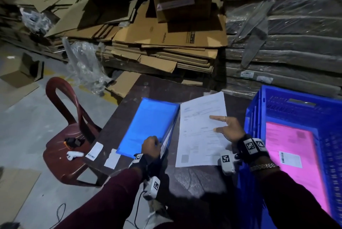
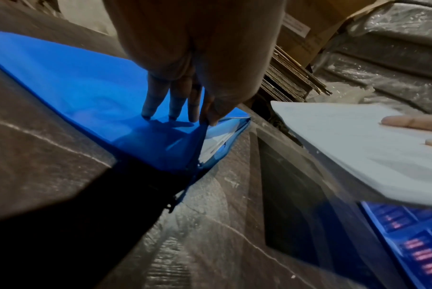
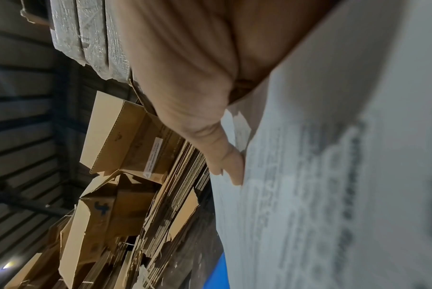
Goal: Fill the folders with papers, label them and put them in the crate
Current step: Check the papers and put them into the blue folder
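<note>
A blue folder (image 1: 148, 123) lies on the dark table (image 1: 196, 178). My left hand (image 1: 150, 146) pinches the near right edge of its cover and lifts it; the left wrist view shows the cover (image 2: 180, 140) raised and white sheets (image 2: 217, 140) inside. My right hand (image 1: 227, 129) holds a white printed paper (image 1: 201, 127) just right of the folder, thumb (image 3: 224, 156) on top and other fingers hidden beneath. The paper (image 2: 358, 148) hangs above the table. At the right stands a blue crate (image 1: 288, 103) with a labelled pink folder (image 1: 296, 154) inside.
Two white labels (image 1: 94, 151) (image 1: 112, 158) lie at the table's left edge. A red plastic chair (image 1: 68, 136) with small items stands to the left. Flattened cardboard (image 1: 166, 43) and wrapped stacks (image 1: 286, 43) rise behind the table.
</note>
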`<state>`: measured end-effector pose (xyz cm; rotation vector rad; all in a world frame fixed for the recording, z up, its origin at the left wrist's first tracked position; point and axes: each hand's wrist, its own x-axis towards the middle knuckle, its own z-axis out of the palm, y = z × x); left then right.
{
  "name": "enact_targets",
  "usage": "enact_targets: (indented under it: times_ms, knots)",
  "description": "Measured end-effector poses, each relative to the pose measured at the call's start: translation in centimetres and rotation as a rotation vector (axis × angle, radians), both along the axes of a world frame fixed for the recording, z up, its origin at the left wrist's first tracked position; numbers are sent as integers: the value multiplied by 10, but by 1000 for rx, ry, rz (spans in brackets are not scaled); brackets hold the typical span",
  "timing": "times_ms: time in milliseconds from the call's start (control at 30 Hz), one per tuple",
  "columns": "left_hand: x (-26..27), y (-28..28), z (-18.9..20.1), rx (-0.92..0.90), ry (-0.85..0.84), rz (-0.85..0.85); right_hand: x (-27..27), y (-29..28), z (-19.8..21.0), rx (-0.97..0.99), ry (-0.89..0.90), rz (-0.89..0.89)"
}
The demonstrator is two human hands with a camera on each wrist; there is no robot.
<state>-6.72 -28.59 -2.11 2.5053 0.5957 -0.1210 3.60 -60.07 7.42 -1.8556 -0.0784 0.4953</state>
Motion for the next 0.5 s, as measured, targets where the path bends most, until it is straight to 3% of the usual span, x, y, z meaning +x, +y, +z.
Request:
enact_targets:
  times_ms: [300,500]
  knots:
    - [-8,13,-6,-281,-196,167,-5,12,-9,-5,46,35]
    - [-13,11,-2,-376,-268,263,-24,26,15,-30,180,67]
